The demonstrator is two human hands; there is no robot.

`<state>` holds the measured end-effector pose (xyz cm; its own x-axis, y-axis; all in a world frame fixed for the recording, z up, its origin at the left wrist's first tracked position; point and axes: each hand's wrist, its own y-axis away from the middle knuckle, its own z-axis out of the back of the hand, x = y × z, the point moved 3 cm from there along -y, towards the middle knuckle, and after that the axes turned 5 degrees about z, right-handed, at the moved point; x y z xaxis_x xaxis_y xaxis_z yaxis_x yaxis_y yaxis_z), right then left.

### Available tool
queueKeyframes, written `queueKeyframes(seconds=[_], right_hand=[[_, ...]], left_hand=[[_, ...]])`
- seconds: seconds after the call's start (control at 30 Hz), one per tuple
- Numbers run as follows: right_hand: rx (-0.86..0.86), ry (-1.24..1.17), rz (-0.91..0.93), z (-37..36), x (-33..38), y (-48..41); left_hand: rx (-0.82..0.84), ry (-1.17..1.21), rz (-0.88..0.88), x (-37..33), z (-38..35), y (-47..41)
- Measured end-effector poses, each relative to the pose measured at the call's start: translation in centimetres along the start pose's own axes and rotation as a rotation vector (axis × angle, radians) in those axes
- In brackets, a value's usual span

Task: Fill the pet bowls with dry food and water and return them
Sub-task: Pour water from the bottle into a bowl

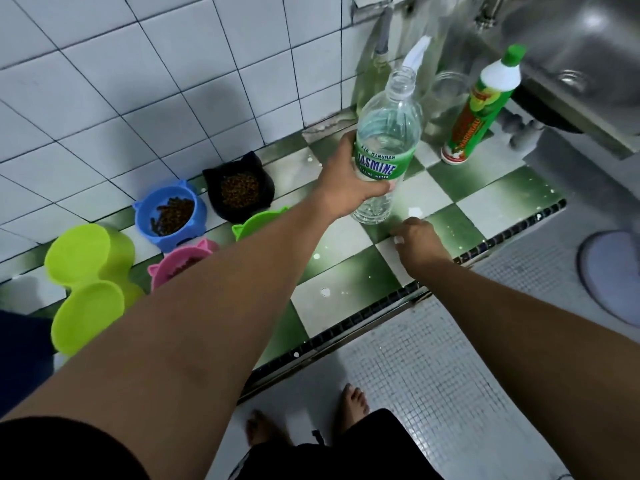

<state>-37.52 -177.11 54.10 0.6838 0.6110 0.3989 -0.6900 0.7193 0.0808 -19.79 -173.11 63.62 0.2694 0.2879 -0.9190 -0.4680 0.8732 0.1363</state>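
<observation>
Head view: tiled counter (346, 244) beside a steel sink (588, 46), seen from above.
Left hand (346, 181): wrapped firmly round the water bottle (388, 133) at its label.
Right hand (420, 242): resting on the counter just beside the bottle's base, fingers curled; small white item at the fingertips, possibly the cap; cannot tell whether gripped.
Water bottle: upright, uncapped, base at or just above the counter; water inside, level hard to read.
Step in hand (judged): bringing water to the bowls.
Method advised: keep the neck up until over the target bowl, tilt slowly, pour low to limit splash, keep water off the kibble.
Blue bowl (145, 209): dry food inside.
Black bowl (214, 174): dry food inside.
Pink bowl (166, 271): partly behind the left arm; contents unclear.
Green bowl (259, 221): mostly hidden; contents not visible.
Lime double bowl (117, 251): both wells apparently empty; likely water target.
</observation>
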Motion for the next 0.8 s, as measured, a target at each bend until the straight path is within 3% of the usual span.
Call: queueKeyframes(seconds=[0.07, 0.17, 0.27, 0.33, 0.5, 0.63, 0.8], right_hand=[[-0.160, -0.136, -0.056, 1.6, 0.3, 0.2], [-0.533, -0.464, -0.154, 6.3, 1.8, 0.4], [-0.891, -0.640, -0.088, 12.8, 5.0, 0.0], [-0.987, -0.667, 0.031, 16.8, 7.4, -0.8], [-0.906, -0.436, 0.338, 19.8, 11.6, -2.4], [-0.781, -0.358, 0.334, 19.1, 11.6, -3.0], [-0.710, -0.437, 0.290, 19.6, 11.3, -3.5]], left_hand=[[0.007, -0.009, 0.001, -0.1, 0.1, 0.1], [0.026, -0.001, -0.009, -0.1, 0.0, 0.4], [0.013, 0.043, -0.023, -0.6, 0.0, 0.7], [-0.014, 0.100, -0.041, -1.3, 0.1, 0.9], [-0.022, 0.175, -0.062, -2.8, 0.0, 0.5], [-0.013, 0.180, -0.045, -2.6, 0.2, 0.4], [-0.018, 0.150, -0.038, -2.4, 0.2, 0.2]])
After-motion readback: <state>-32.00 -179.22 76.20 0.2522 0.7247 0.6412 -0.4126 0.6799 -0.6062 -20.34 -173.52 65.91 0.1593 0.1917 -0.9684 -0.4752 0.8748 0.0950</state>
